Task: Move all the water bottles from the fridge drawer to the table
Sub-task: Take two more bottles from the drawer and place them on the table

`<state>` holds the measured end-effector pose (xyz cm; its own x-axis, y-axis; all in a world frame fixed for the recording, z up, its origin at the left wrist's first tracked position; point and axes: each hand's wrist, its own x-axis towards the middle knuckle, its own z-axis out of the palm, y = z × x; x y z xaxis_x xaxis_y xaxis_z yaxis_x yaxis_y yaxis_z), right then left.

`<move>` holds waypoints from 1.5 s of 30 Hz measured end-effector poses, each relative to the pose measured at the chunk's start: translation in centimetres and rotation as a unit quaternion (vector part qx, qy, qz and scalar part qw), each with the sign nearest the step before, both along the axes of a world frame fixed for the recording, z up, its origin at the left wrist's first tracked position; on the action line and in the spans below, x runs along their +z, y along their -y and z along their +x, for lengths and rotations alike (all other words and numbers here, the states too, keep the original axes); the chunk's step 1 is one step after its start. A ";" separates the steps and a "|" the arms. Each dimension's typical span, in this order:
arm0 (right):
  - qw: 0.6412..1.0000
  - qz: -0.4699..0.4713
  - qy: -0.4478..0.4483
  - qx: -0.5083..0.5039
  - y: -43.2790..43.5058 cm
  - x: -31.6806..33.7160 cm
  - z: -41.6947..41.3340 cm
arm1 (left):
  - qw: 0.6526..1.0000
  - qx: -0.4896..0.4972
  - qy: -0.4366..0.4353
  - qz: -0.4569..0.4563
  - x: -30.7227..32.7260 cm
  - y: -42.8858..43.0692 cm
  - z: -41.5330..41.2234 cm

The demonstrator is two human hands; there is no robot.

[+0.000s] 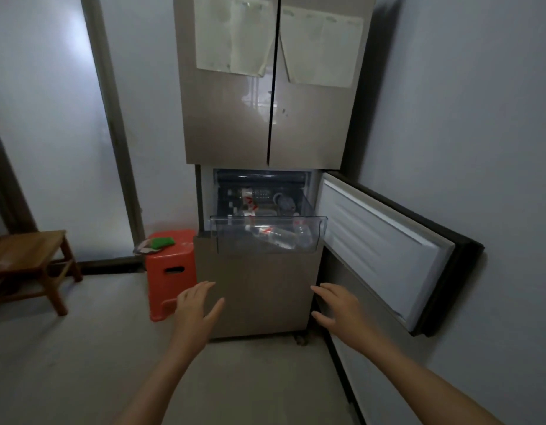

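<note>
A tall beige fridge stands ahead with its middle door swung open to the right. A clear plastic drawer is pulled out of that compartment. Inside it lie clear water bottles with red-and-white labels: one near the front, another to its right, a third further back. My left hand and my right hand reach forward below the drawer, fingers spread, both holding nothing.
An orange plastic stool with a green item on top stands left of the fridge. A wooden table sits at the far left. A wall closes in on the right, behind the open door.
</note>
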<state>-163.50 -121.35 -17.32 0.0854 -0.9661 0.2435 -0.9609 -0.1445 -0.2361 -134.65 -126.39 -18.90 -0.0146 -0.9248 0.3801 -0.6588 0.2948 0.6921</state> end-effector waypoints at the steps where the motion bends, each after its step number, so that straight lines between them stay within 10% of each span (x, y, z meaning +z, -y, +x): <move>1: 1.000 0.012 0.002 -0.004 1.3 -0.5 -0.5 | 1.000 -0.001 0.002 0.012 -0.5 1.3 -0.6; 20: 0.994 0.032 0.094 0.039 29.8 -1.8 -11.9 | 0.999 0.025 0.038 0.023 -1.5 23.5 -15.2; 45: 0.988 0.106 0.110 -0.030 57.6 -4.7 -12.4 | 0.992 -0.030 0.101 0.074 -4.9 49.2 -14.3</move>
